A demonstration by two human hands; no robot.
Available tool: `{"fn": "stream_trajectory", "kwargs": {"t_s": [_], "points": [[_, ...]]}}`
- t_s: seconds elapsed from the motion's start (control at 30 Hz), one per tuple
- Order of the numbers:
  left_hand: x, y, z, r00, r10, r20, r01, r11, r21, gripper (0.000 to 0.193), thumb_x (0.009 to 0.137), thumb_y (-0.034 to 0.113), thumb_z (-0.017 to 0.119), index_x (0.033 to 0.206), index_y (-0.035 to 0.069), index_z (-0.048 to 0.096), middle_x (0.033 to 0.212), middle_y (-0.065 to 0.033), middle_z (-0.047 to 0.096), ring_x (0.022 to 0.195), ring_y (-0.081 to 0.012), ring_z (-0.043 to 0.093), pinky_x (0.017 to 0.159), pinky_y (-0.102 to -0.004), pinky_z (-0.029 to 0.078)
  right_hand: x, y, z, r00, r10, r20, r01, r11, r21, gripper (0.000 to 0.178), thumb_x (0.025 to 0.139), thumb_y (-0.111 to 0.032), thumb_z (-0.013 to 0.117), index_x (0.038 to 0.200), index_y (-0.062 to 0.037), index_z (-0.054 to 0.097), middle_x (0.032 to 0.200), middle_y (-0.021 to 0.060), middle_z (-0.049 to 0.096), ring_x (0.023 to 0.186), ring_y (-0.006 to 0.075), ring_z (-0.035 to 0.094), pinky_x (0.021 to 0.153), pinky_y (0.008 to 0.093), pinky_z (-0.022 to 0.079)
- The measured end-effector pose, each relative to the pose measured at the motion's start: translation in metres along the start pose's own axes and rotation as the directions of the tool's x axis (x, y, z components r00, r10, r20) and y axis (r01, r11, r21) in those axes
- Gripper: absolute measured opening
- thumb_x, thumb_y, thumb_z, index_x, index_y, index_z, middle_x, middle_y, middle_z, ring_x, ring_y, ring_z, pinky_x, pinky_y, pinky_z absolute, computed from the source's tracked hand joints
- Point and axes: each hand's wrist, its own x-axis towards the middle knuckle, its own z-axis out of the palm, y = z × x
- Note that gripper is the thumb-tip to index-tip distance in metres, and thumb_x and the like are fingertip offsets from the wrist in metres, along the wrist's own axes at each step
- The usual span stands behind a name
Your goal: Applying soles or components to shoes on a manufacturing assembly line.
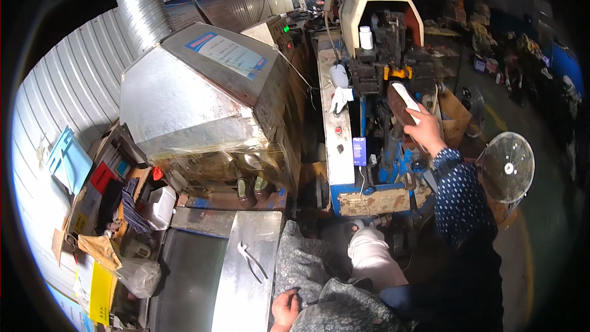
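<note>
Shoe [401,103], sole outward, held by right hand [425,128] at blue machine [375,117], fingers clamped round it. Left hand [286,308] rests on patterned cloth [319,295], fingers curled. Judged step: seating shoe; needs steady alignment.

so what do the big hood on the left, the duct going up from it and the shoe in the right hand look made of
The hood looks like sheet metal, dull grey and scuffed, with folded flat panels. The duct seems to be ribbed flexible metal, shiny with ring-like ridges. The shoe in the right hand has a dark brown upper, possibly leather, and a pale sole side; too small to be sure.
</note>
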Motion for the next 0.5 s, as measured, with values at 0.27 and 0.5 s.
{"fn": "stream_trajectory", "kwargs": {"t_s": [0.27, 0.5], "points": [[0.011, 0.007, -0.008, 1.0, -0.024, 0.011, 0.023, 1.0, 0.001, 0.016, 0.086, 0.013, 0.064, 0.099, 0.006, 0.071, 0.09, -0.0144, 0.072, 0.08, -0.0319, 0.07, 0.073, -0.0377, 0.055, 0.037, 0.001, -0.032, 0.994, 0.039, -0.1, -0.044, 0.998, -0.043, 0.06, 0.064, -0.027, 0.073, 0.123, -0.0164, 0.07, 0.144, 0.0266, 0.048, 0.122, 0.0401, 0.057, 0.103, 0.0389, 0.046], [0.005, -0.002, -0.005, 1.0, -0.027, 0.01, 0.027, 1.0, -0.01, 0.016, 0.085, 0.012, 0.064, 0.099, 0.007, 0.071, 0.089, -0.0134, 0.072, 0.081, -0.0311, 0.07, 0.074, -0.0376, 0.055, 0.045, 0.019, -0.027, 0.999, 0.039, 0.025, -0.039, 0.999, 0.001, 0.063, 0.062, -0.027, 0.073, 0.124, -0.0162, 0.069, 0.141, 0.0271, 0.05, 0.127, 0.0356, 0.055, 0.105, 0.0356, 0.044]]}}
